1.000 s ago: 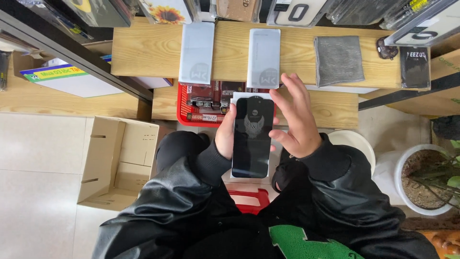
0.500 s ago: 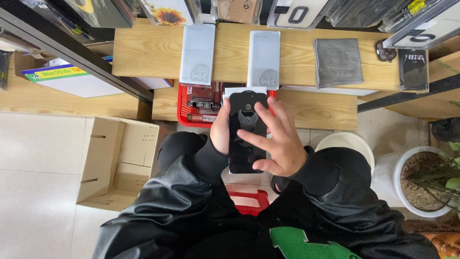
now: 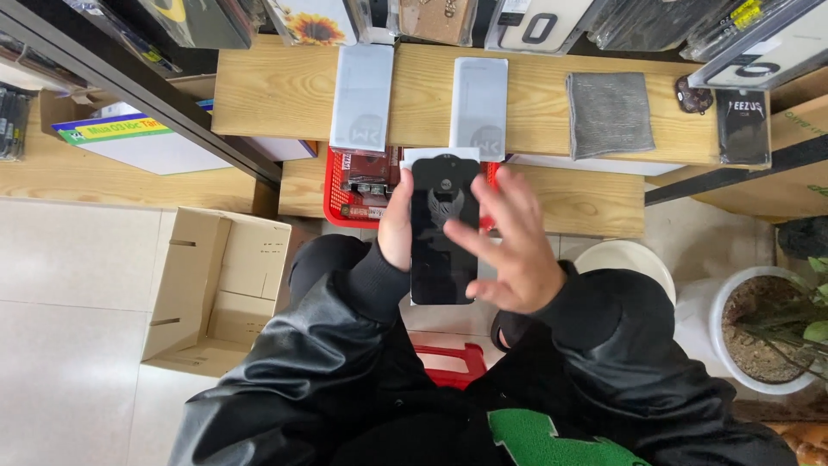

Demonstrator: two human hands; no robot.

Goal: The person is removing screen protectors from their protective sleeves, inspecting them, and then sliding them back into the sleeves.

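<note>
A phone [image 3: 442, 233] sits at centre, left hand [image 3: 397, 226] at its nine o'clock, right hand [image 3: 513, 250] at its three o'clock. A basket [image 3: 338, 198] lies behind at eleven o'clock; a cardboard box [image 3: 216, 289] at nine; a folded cloth [image 3: 609, 114] on the bench [image 3: 276, 91] at one.

Single view, head-worn camera. It looked almost straight down from above the person's chest, with the top of the frame facing away from the body. Near field: black jacket sleeves, the left hand [image 3: 397, 226] and right hand [image 3: 515, 250] at frame centre, close to the lens. Middle field: wooden worktop [image 3: 276, 86] across the upper frame, a lower wooden shelf [image 3: 586, 203] beneath it. Far field: tiled floor [image 3: 69, 285] at left, cardboard box [image 3: 216, 289], white plant pot [image 3: 759, 336] at the right edge. No second view was available for overlap.
</note>
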